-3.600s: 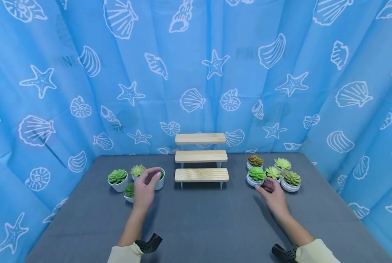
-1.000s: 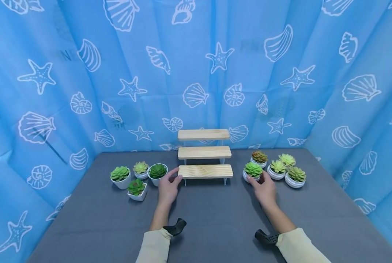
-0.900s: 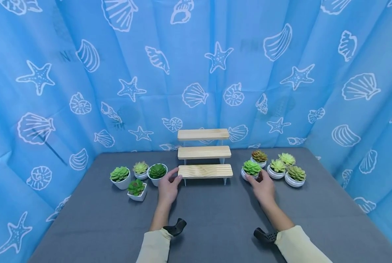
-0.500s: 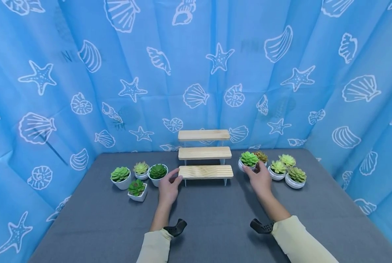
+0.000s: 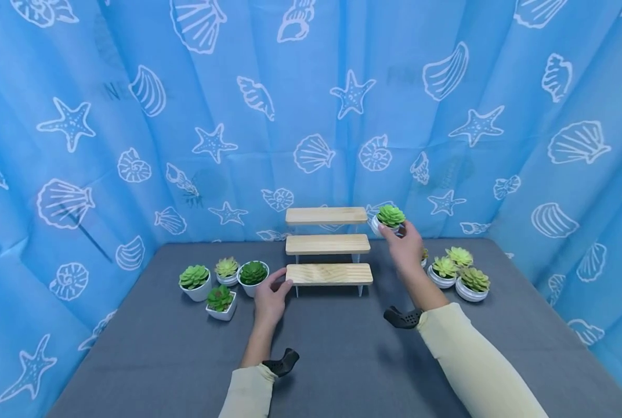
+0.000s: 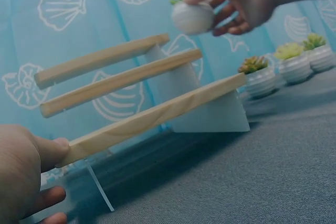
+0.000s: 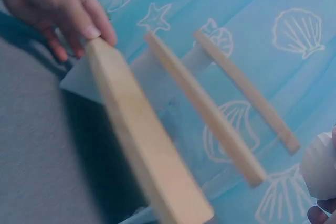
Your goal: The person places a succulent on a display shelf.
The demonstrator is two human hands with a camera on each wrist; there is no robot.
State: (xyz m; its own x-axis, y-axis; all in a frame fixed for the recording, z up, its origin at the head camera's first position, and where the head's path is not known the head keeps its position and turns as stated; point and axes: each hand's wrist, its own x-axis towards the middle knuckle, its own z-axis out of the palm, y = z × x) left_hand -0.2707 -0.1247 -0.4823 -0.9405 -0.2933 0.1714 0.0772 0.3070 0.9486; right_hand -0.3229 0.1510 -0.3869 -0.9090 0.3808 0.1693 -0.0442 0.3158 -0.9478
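My right hand point(image 5: 406, 249) holds a bright green succulent point(image 5: 391, 215) in a small round white pot, raised off the table just right of the top plank point(image 5: 326, 216) of a three-tier wooden display stand. The left wrist view also shows the white pot point(image 6: 192, 18) in the air, its round underside gripped by thumb and fingers. At the stand's left end, my left hand point(image 5: 270, 297) holds the end of the lowest plank point(image 5: 329, 274) between thumb and forefinger. From the right wrist, this hand point(image 7: 65, 9) is seen at the plank's corner; the held pot is partly cut off there.
Several potted succulents stand at left, among them one in a square pot point(image 5: 221, 303) and a dark green one point(image 5: 253, 272) close to my left hand. More stand at right, including an olive-green one point(image 5: 473, 284). A shell-printed blue curtain point(image 5: 311, 116) hangs behind the grey table.
My right hand has lifted the bright green succulent from the right-hand group, up and leftward to about top-plank height. Earlier, my left hand moved from the left pots to the lowest plank and stays there.
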